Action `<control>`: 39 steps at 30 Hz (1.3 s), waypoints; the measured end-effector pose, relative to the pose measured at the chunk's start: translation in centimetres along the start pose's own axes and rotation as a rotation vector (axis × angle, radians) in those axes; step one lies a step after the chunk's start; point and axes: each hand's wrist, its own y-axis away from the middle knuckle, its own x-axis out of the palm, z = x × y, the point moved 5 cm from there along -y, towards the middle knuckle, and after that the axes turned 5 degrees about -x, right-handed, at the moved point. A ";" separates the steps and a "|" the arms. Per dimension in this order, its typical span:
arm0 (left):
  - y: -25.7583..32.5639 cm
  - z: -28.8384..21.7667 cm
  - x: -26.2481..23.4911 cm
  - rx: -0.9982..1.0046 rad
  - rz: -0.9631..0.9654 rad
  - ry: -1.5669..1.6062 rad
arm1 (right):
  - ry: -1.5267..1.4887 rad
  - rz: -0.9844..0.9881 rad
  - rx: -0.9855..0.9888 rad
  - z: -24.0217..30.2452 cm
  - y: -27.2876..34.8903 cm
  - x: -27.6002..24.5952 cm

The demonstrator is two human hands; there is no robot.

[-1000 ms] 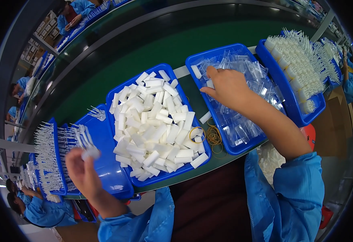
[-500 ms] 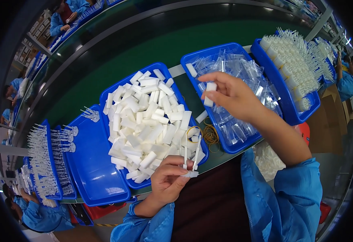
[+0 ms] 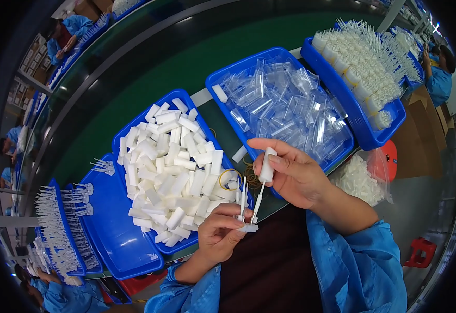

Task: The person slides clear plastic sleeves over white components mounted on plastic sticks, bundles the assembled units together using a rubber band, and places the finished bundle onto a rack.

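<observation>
My left hand [image 3: 218, 237] pinches a small white plastic part [image 3: 248, 228] by its base, and its several thin prongs point upward. Between the thumb and fingers of my right hand [image 3: 302, 180] is a white foam block [image 3: 267, 166]. The block's lower end meets the tip of the rightmost prong; I cannot tell whether the prong has entered it. Left of both hands, a blue tray [image 3: 119, 140] is heaped with white foam blocks [image 3: 170, 169]. A rubber band [image 3: 230, 180] lies on the heap's near right edge.
Beyond my right hand stands a blue tray [image 3: 211, 78] of clear plastic sleeves [image 3: 285, 104]. Further right, another blue bin [image 3: 371, 138] holds bundled white pronged parts [image 3: 361, 78]. On the left are a blue tray [image 3: 126, 245] and racked pronged parts [image 3: 56, 229]. A red stool [image 3: 421, 252] stands at right.
My right hand has come down and nearer with the foam block, from over the sleeve tray to the prong tip. My left hand has barely moved. The whole view has shifted slightly.
</observation>
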 end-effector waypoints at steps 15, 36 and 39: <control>-0.4 1.3 0.2 -0.064 0.002 0.156 | 0.272 -0.039 -0.130 -0.3 0.5 -0.1; 1.2 0.6 -0.8 0.158 -0.048 -0.078 | 0.621 0.182 -0.058 0.0 1.7 2.9; 2.5 0.2 -1.6 0.218 -0.087 -0.117 | 0.687 0.182 -0.137 -1.0 2.0 3.9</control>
